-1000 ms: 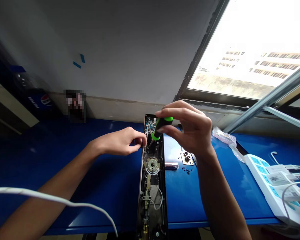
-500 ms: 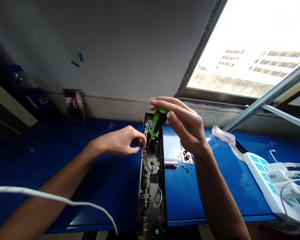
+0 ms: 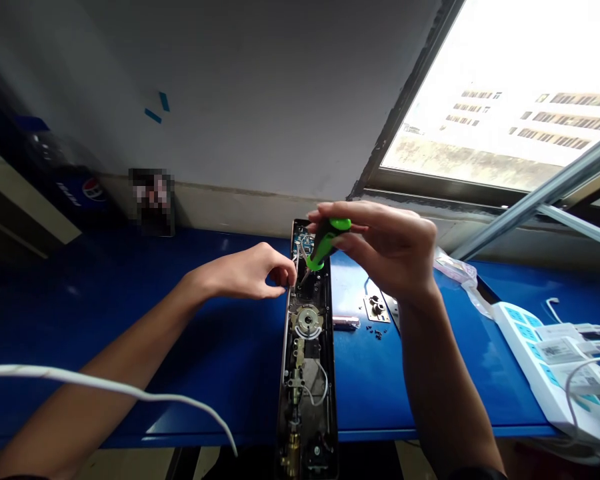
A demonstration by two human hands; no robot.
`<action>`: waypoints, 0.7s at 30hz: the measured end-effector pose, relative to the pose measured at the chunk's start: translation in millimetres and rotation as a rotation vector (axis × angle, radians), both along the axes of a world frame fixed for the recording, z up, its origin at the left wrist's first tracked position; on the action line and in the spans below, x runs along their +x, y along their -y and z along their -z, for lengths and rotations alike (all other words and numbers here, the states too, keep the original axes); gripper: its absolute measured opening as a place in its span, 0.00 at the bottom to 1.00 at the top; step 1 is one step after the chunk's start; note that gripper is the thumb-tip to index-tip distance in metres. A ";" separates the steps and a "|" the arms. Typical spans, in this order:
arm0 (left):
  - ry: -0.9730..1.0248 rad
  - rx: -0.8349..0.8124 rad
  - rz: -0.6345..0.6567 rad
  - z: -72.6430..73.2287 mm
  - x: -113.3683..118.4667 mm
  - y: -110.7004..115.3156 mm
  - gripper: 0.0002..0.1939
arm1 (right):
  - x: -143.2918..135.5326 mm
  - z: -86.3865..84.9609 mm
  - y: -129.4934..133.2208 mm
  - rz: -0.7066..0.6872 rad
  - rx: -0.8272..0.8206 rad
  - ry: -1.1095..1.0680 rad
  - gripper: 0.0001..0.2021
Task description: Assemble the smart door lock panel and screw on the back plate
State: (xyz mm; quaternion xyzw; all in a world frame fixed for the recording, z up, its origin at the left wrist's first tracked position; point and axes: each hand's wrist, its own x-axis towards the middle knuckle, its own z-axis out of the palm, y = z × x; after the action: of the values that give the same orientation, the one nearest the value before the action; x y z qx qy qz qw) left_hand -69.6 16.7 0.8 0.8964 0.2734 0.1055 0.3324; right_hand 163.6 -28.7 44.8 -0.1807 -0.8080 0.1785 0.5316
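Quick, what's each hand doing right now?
Left hand: curled at the long case; whether gripping, can't tell.
Right hand: holding the green-and-black screwdriver.

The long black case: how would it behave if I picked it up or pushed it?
The long black case is probably stiff, as its outline looks straight and rigid. It may feel heavy for its size, given the metal disc and brass-coloured fitting inside. Pushed toward the person, it might tip, since its near end appears to extend past the blue table.
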 end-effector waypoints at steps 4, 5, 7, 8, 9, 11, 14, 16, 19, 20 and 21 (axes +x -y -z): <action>0.016 -0.011 -0.001 -0.5 0.7 0.3 0.10 | 2.4 0.6 -2.3 0.137 0.156 0.018 0.16; 0.017 -0.010 -0.001 -0.7 0.9 0.4 0.10 | 2.5 0.1 -1.6 0.151 0.143 0.043 0.15; 0.018 -0.007 0.003 -1.1 1.2 0.6 0.10 | 2.0 -1.2 0.8 0.120 0.069 0.091 0.17; 0.017 -0.008 0.005 -1.4 1.2 0.7 0.11 | 1.7 -1.7 1.9 0.089 0.028 0.107 0.18; 0.017 -0.009 0.006 -1.6 1.3 0.9 0.11 | 1.5 -2.0 2.5 0.059 0.001 0.107 0.19; 0.012 -0.015 0.003 -2.1 1.2 1.1 0.11 | 1.7 -1.9 2.0 0.031 0.019 0.076 0.19; 0.008 -0.019 -0.008 -2.0 1.2 1.1 0.11 | 2.3 -1.9 0.4 0.089 0.138 0.042 0.20; 0.012 -0.014 -0.006 -1.1 1.3 0.5 0.11 | 1.8 -2.5 1.7 0.124 0.154 0.059 0.19; 0.021 -0.007 0.006 0.5 1.2 -0.8 0.11 | -0.1 -3.6 6.1 0.090 0.036 0.086 0.19; 0.021 -0.008 0.007 0.8 1.1 -1.1 0.11 | -0.4 -3.6 6.9 0.074 0.003 0.081 0.20; 0.019 -0.010 0.008 1.0 1.0 -1.2 0.11 | -0.4 -3.3 7.1 0.067 -0.005 0.072 0.20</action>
State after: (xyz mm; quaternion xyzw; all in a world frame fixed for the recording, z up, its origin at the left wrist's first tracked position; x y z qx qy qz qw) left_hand -68.7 17.9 -0.2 0.8948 0.2671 0.1114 0.3400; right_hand 163.2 -35.8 48.1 -0.2151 -0.8196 0.1561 0.5075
